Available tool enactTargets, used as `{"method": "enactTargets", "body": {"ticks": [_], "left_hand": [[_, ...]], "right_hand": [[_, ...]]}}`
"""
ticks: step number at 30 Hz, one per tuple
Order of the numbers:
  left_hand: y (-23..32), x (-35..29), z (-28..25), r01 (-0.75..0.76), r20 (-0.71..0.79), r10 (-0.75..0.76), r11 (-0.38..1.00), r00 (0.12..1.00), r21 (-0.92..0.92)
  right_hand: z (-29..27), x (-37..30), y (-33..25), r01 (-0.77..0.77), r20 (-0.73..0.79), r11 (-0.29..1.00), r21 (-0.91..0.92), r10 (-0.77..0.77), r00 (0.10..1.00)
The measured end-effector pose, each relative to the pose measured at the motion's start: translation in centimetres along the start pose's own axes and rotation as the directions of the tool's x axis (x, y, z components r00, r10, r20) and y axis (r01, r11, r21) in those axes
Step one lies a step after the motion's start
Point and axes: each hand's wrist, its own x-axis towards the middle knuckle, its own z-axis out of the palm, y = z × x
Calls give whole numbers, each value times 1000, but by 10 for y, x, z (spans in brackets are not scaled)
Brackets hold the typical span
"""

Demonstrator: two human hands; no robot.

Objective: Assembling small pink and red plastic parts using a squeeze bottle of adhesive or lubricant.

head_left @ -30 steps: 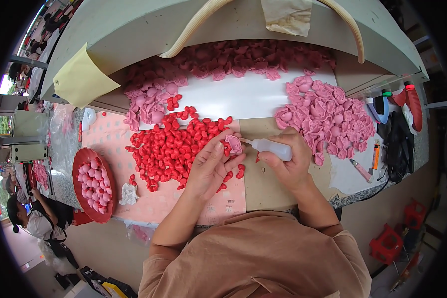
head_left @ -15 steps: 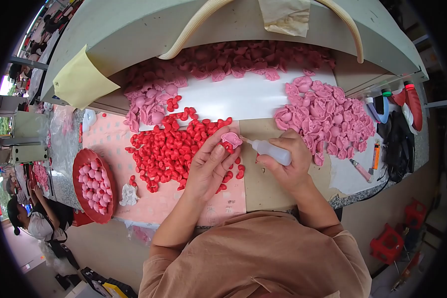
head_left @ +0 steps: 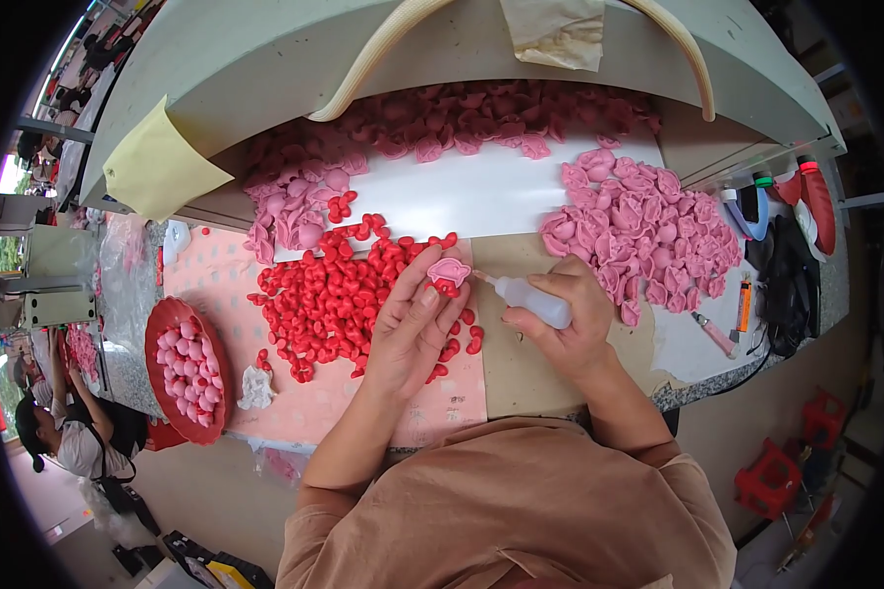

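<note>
My left hand is closed around a small pink cup-shaped piece with a red piece at its lower side. The pink piece shows its hollow face and pale rim. In my right hand is a translucent white squeeze bottle, tilted with its thin nozzle pointing left. The nozzle tip is at or very near the pink piece; whether it touches I cannot tell. A heap of glossy red bean-shaped pieces lies beside and partly behind my left hand. Right of the bottle is a pile of pink hollow pieces.
More pink pieces lie under the grey hood. A red bowl of pink and red pieces stands at the left. Crumpled white tissue, an orange tube and a black bag lie about. Another person works far left.
My left hand has turned the pink piece slightly, so its rim faces me more, and moved it a little left. The bottle has followed slightly left. The other person has shifted their arms.
</note>
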Motion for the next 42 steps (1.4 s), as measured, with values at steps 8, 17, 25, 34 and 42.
{"method": "enactTargets", "body": {"ticks": [8, 17, 25, 34, 42], "left_hand": [[1, 0, 1, -14, 22, 14, 999, 1000, -30], [2, 0, 1, -13, -2, 13, 999, 1000, -38], [3, 0, 1, -14, 10, 14, 999, 1000, -41], [2, 0, 1, -17, 10, 18, 999, 1000, -45], [2, 0, 1, -21, 6, 22, 999, 1000, -36]], "right_hand": [[-1, 1, -1, -5, -4, 1000, -4, 5, 1000], [1, 0, 0, -9, -14, 1000, 23, 9, 1000], [2, -1, 0, -15, -11, 1000, 15, 15, 1000], [2, -1, 0, -10, -10, 1000, 24, 10, 1000], [3, -2, -1, -7, 0, 999, 40, 7, 1000]]}}
